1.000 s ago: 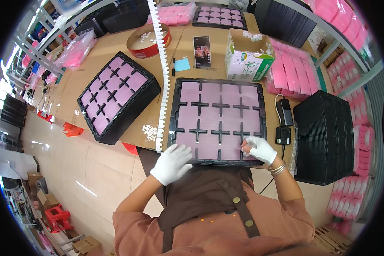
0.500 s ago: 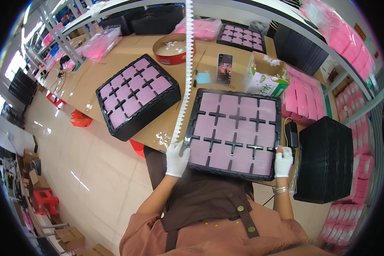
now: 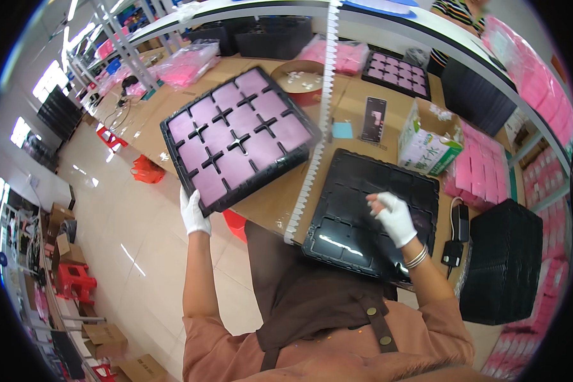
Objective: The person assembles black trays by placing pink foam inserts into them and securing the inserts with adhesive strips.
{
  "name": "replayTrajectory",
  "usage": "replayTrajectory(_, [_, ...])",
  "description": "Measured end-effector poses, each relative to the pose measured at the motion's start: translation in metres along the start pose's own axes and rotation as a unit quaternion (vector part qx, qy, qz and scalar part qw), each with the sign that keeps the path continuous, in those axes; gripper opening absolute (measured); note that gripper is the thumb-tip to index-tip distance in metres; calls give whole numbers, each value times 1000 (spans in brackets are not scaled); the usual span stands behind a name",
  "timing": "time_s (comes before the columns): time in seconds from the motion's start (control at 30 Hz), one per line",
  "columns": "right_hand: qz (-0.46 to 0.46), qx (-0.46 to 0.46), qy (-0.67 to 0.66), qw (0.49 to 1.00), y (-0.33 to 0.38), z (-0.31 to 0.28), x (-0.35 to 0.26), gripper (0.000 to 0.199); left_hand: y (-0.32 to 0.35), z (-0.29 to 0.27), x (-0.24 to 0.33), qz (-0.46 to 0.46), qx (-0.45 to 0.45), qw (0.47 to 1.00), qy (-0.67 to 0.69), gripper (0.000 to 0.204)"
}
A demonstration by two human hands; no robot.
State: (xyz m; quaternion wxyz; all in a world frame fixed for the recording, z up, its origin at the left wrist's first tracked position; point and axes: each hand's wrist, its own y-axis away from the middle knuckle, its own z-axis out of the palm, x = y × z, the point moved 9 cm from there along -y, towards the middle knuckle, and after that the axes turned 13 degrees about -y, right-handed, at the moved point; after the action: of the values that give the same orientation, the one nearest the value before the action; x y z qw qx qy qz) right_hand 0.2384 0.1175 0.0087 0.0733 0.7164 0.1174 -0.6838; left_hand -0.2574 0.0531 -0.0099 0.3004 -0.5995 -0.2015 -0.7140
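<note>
Over the bench, left hand gripping pink-filled tray, right hand spread above empty black tray, fingertips blurred.

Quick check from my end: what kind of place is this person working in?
Most likely a small packing or assembly workshop. A long cardboard-covered bench carries black compartment trays filled with pink pads, the shelving on the right is stacked with pink bags, and empty black trays are piled beside the worker.

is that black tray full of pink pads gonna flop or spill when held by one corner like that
The tray probably stays stiff: held by the left hand at one corner, it shows no sag. It is likely light. The pink pads sit in recesses, so a spill seems unlikely unless it tilts further.
</note>
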Motion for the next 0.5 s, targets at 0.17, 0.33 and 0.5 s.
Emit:
replayTrajectory(0.17, [59,-56,-47,996,6,47,36,18,-62,-56,-46,-11,90,978,-186,47])
replayTrajectory(0.33, [122,-19,-54,991,4,33,62,25,-82,-52,-81,-51,56,960,-271,49])
replayTrajectory(0.5, [134,-16,-64,989,-4,29,60,27,-87,-47,-68,-43,54,947,-314,51])
